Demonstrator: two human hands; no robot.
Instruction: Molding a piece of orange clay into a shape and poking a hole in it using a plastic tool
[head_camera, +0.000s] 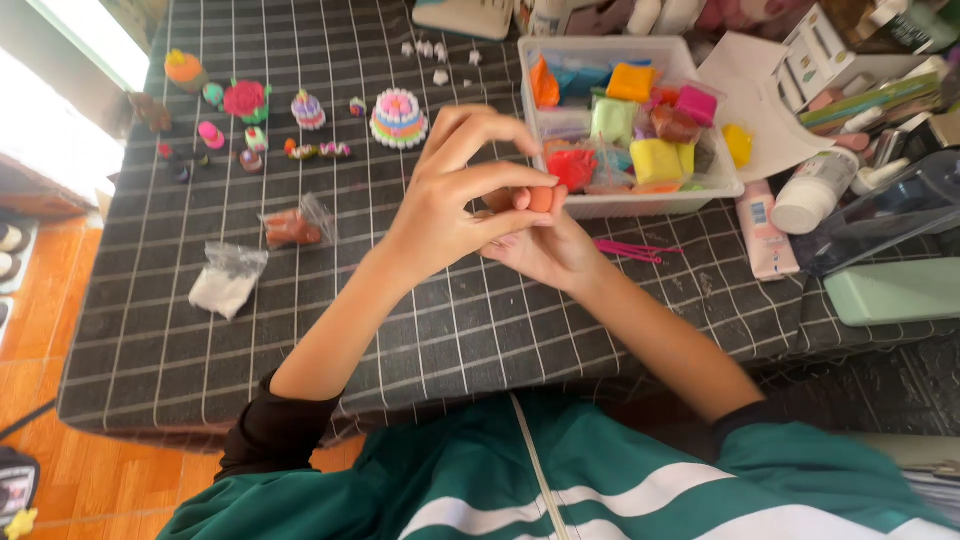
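A small lump of orange-brown clay (540, 198) sits between both hands above the dark checked tablecloth (160, 330). My left hand (455, 190) arches over it, thumb and forefinger pinching the lump. My right hand (545, 252) lies beneath, palm up, cradling the clay from below. Just behind the hands stands a clear plastic box (700, 195) filled with coloured clay packets.
Small finished clay figures, including a layered cake (398, 118) and a red flower (245, 99), line the far left. A bag of brown clay (293, 227) and a bag of white clay (226, 281) lie at left. Pink tools (630, 248), a white bottle (815, 188) and a green case (890, 290) crowd the right.
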